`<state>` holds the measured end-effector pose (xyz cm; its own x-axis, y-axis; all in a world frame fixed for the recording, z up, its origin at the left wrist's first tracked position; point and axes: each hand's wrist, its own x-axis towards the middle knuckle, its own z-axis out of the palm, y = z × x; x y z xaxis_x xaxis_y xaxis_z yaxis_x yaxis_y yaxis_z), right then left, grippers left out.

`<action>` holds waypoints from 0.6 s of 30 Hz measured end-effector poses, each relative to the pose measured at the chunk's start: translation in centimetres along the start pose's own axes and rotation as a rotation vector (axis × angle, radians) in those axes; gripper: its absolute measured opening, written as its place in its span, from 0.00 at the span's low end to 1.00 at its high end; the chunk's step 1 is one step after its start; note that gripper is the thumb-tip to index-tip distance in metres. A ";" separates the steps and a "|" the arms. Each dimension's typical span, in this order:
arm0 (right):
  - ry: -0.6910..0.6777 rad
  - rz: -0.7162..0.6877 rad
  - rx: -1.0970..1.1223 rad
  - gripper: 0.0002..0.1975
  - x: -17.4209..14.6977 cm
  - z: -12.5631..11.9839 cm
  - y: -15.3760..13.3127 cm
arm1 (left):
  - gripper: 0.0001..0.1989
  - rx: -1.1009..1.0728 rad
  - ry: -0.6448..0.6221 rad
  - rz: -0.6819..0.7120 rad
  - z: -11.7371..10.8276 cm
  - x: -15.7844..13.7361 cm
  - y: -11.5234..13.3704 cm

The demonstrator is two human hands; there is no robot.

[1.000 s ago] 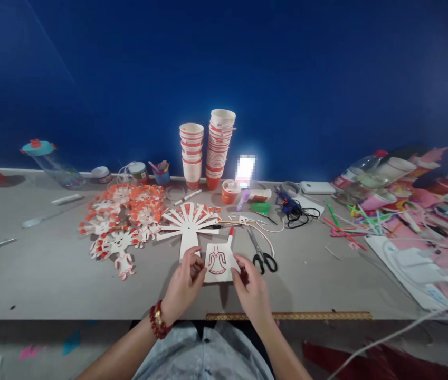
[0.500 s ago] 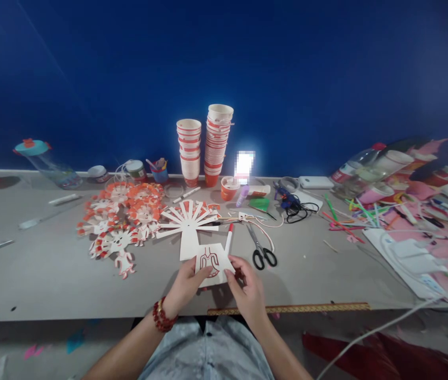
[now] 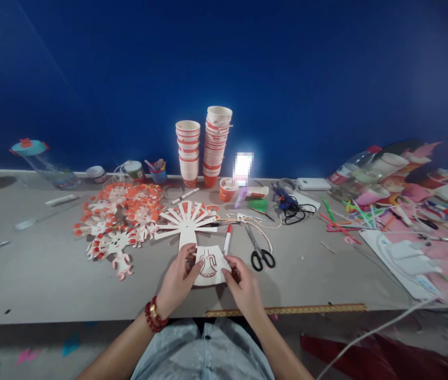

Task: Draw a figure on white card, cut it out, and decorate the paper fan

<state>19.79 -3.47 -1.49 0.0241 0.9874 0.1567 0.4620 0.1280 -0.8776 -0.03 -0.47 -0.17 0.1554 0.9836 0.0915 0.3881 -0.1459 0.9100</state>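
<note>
Grey table (image 3: 303, 290) with scissors (image 3: 258, 247), red-capped marker (image 3: 227, 240), stacked cups (image 3: 215, 150)

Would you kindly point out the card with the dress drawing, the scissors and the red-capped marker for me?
Card with the dress drawing (image 3: 210, 265): head view, on its inked front.
Scissors (image 3: 258, 247): head view, near the pivot between blades and handles.
Red-capped marker (image 3: 227, 241): head view, on its white barrel.

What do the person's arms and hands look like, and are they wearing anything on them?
Both hands, left and right, are gloveless, and no sleeves show on the forearms. The left wrist wears a dark red beaded bracelet with a gold-coloured piece. The right wrist has nothing on it.
</note>
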 end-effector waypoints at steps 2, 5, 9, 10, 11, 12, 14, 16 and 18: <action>-0.009 -0.018 -0.126 0.14 0.9 -0.6 0.2 | 0.17 0.233 0.094 0.174 -0.7 -0.2 0.1; 0.048 -0.089 -0.377 0.15 2.7 -1.9 0.4 | 0.11 0.395 0.039 0.394 -1.4 -0.8 0.5; -0.031 -0.106 -0.685 0.17 5.7 -2.4 0.2 | 0.10 0.394 -0.088 0.478 -2.0 -1.6 0.8; -0.068 -0.096 -0.754 0.18 6.3 -2.1 0.0 | 0.10 0.389 -0.096 0.483 -2.1 -1.8 0.9; -0.086 -0.067 -0.820 0.19 7.0 -1.8 -0.1 | 0.10 0.382 -0.099 0.484 -2.3 -1.8 1.0; -0.091 -0.029 -0.874 0.19 7.5 -1.5 -0.3 | 0.10 0.372 -0.100 0.486 -2.4 -1.9 1.2; -0.115 0.032 -0.923 0.19 8.3 -1.1 -0.4 | 0.10 0.348 -0.104 0.481 -2.6 -1.9 1.5; -0.118 0.048 -0.883 0.19 8.7 -1.6 -0.4 | 0.09 0.323 -0.119 0.478 -2.6 -2.0 1.8; -0.083 0.045 -0.752 0.14 8.5 -2.7 -0.2 | 0.09 0.314 -0.136 0.485 -2.6 -2.1 2.0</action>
<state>22.32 4.62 1.30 0.0041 0.9977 0.0679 0.9431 0.0187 -0.3320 -1.96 -2.58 2.49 0.4891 0.7774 0.3955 0.4906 -0.6202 0.6121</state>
